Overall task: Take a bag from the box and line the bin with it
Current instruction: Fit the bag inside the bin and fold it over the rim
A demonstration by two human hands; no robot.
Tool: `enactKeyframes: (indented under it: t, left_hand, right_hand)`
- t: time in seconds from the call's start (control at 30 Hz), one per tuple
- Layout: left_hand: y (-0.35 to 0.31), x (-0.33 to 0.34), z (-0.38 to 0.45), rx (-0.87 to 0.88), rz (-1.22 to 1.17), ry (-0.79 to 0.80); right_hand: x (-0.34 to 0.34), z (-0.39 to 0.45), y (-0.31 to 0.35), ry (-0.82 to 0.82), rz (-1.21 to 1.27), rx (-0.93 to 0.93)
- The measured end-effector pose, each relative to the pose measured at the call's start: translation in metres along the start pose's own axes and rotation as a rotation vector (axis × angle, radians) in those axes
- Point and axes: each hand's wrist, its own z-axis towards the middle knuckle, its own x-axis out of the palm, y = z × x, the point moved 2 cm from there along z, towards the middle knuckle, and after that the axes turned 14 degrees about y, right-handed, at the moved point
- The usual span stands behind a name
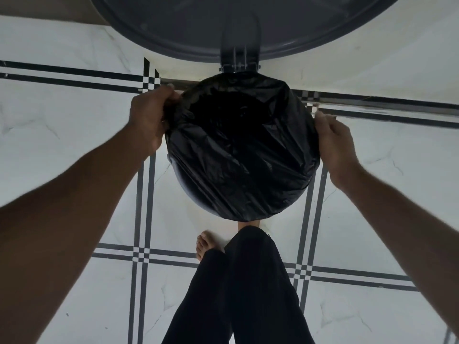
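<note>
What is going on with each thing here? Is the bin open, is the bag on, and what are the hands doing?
Bin lid: open, raised behind the bin.
Black bag: in the bin, folded over the rim and down the outside.
Left hand: shut on the bag's edge at the rim.
Right hand: against the bag's other side; grip not clear.

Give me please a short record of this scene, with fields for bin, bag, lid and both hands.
bin: round, on the tiled floor, body almost hidden by the bag
bag: black, folded over the rim, mouth open
lid: raised
left hand: gripping the bag edge at the rim
right hand: at the opposite rim, grip unclear
</note>
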Motion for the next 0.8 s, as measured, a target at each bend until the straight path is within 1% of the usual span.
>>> enactKeyframes:
  t: [0.07,0.17,0.23,0.3,0.37,0.47,0.53,0.6,0.63,0.73,0.8]
  left_hand:
    - [0.01,-0.005,-0.012,0.069,0.076,-0.041]
    - [0.035,-0.009,-0.031,0.157,0.27,-0.015]
    - [0.052,-0.01,-0.042,0.167,0.328,0.03]
    - [0.066,-0.011,-0.049,0.161,0.412,0.037]
    - [0.074,-0.01,-0.057,0.18,0.503,0.002]
    - [0.079,0.003,-0.074,0.275,0.624,-0.076]
    - [0.079,0.007,-0.088,0.265,0.671,-0.208]
    - [0.082,0.006,-0.1,0.175,0.667,-0.341]
    - [0.085,0.005,-0.104,0.118,0.627,-0.373]
    - [0.095,-0.001,-0.109,0.047,0.477,-0.352]
    - [0.102,-0.009,-0.108,0.041,0.289,-0.328]
  right_hand:
    - [0.001,-0.013,-0.009,-0.029,-0.013,-0.033]
    - [0.0,-0.024,-0.018,-0.054,-0.08,-0.093]
    - [-0.001,-0.027,-0.022,-0.073,-0.092,-0.103]
    - [-0.001,-0.028,-0.024,-0.077,-0.075,-0.108]
    - [-0.002,-0.027,-0.025,-0.07,-0.079,-0.11]
    - [-0.003,-0.026,-0.026,-0.071,-0.06,-0.095]
    - [-0.003,-0.026,-0.027,-0.073,-0.064,-0.085]
    - [-0.001,-0.026,-0.027,-0.079,-0.067,-0.08]
    - [-0.001,-0.027,-0.027,-0.083,-0.063,-0.08]
    - [0.001,-0.027,-0.026,-0.087,-0.057,-0.072]
    - [0.002,-0.027,-0.027,-0.084,-0.055,-0.069]
